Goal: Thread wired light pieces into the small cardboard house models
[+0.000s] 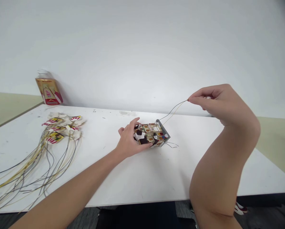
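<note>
The fingers [195,99] of the right hand [216,101] are pinched together at the tips on a dark strand [167,115], raised above the table [137,184]; whether they also grip the pale yellow strand [170,117] beside it, I cannot tell. Both strands run down to the house-printed piece [154,135], which lies near the middle of the table with its grey end [165,132] to the right. The left hand [128,138] is part open around its other end, thumb along the near side, fingers at the far side, holding it. Its inside is hidden, so what it may contain cannot be told. Short thread ends [172,145] stick out beyond the grey end. At the back left, against the wall [142,57], stands a gold-and-red container [49,92] with a pale top; its contents cannot be made out. In front lie printed scraps [54,137] with long strings [35,156] trailing toward the near edge.
</note>
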{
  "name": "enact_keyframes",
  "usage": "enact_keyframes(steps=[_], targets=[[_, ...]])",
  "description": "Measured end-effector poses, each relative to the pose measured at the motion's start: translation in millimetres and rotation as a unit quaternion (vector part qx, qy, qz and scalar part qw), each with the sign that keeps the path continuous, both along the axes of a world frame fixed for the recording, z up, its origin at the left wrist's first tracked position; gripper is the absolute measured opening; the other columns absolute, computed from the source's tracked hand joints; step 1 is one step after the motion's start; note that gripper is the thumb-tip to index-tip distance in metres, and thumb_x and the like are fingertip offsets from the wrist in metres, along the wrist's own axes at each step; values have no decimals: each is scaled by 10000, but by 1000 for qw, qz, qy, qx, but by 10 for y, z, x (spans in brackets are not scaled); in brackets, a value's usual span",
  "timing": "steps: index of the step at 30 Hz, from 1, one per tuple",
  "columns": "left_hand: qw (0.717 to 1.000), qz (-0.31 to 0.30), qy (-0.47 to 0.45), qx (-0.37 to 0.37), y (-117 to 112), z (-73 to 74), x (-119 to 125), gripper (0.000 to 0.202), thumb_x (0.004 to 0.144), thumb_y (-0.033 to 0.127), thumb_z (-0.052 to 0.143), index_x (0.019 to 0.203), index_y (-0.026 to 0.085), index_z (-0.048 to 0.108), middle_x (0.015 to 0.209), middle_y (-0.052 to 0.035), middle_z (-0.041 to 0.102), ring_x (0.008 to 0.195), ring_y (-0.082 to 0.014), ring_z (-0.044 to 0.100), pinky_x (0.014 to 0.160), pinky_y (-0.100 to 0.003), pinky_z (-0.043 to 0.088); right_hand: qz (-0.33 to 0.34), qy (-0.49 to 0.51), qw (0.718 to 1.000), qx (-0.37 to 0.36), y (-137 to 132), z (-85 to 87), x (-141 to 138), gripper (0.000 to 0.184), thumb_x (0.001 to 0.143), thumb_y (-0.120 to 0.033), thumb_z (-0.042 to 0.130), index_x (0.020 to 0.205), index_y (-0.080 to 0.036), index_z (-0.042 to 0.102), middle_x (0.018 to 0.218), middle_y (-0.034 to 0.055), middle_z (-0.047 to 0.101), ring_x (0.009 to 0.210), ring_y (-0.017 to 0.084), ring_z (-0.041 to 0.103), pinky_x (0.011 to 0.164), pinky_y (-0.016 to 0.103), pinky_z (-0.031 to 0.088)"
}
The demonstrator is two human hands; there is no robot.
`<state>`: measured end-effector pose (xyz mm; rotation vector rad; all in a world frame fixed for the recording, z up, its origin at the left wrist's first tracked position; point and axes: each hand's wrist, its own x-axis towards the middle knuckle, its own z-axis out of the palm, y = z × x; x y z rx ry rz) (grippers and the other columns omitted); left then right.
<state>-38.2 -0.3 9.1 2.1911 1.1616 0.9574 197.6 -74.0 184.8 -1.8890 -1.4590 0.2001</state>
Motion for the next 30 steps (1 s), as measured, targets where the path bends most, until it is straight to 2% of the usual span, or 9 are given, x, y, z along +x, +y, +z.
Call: enact_keyframes(steps=[4, 7, 11, 15, 20, 23, 27, 30], targets=[[1000, 8, -10, -8, -22, 29, -4, 992, 541, 536, 793, 1350, 315, 263, 1262, -84, 558, 1106, -310, 549, 978, -489, 254, 16, -38, 999, 0, 35, -24, -115, 106, 740, -240, 627, 644, -209, 659, 574, 16, 504, 514, 109, 404, 456, 267, 291], [1000, 10, -11, -14, -21, 29, -4, 982, 541, 529, 793, 1343, 319, 267, 1269, -77, 553, 1087, -300, 561, 987, -492, 249, 38, -61, 997, 26, 112, -83, -187, 127, 692, -174, 616, 572, -216, 615, 524, 5, 482, 491, 102, 384, 419, 249, 262], [1000, 10, -10, -15, -14, 27, 0, 982, 545, 536, 788, 1346, 309, 266, 1258, -83, 557, 1092, -309, 559, 984, -496, 242, 69, -81, 994, 39, 226, -165, -232, 157, 648, -151, 619, 523, -217, 551, 477, -1, 428, 493, 106, 387, 414, 240, 245], [1000, 11, -10, -13, -14, 32, 1, 978, 540, 536, 794, 1341, 313, 278, 1251, -64, 557, 1082, -297, 559, 978, -482, 249, 79, -92, 992, 36, 316, -227, -231, 184, 627, -133, 638, 516, -206, 511, 491, 14, 415, 545, 135, 453, 455, 248, 286], [1000, 8, -12, -9, -9, 27, 2, 976, 541, 539, 792, 1341, 304, 284, 1241, -75, 565, 1080, -304, 555, 974, -480, 262, 76, -149, 985, 42, 408, -339, -302, 220, 622, -148, 645, 472, -197, 491, 484, 21, 412, 518, 131, 443, 482, 261, 314], [1000, 7, -10, -11, -5, 13, 5, 971, 550, 544, 787, 1345, 305, 283, 1239, -72, 565, 1078, -299, 560, 973, -481, 263, 94, -187, 978, 24, 438, -426, -397, 201, 629, -156, 649, 485, -194, 513, 496, 34, 451, 530, 139, 455, 496, 272, 323], [1000, -3, 8, -16, -6, -10, 12, 980, 557, 570, 772, 1356, 308, 268, 1250, -83, 562, 1111, -316, 546, 953, -480, 267, 97, -240, 965, -38, 435, -574, -464, 105, 636, -144, 614, 547, -194, 594, 607, 55, 579, 611, 162, 502, 539, 286, 335], [1000, -15, 20, -17, -10, -20, 17, 984, 567, 577, 764, 1363, 308, 252, 1250, -90, 568, 1118, -323, 546, 958, -485, 248, 147, -190, 967, -88, 444, -743, -415, 123, 691, -173, 562, 608, -208, 646, 672, 33, 637, 631, 151, 524, 544, 278, 349]])
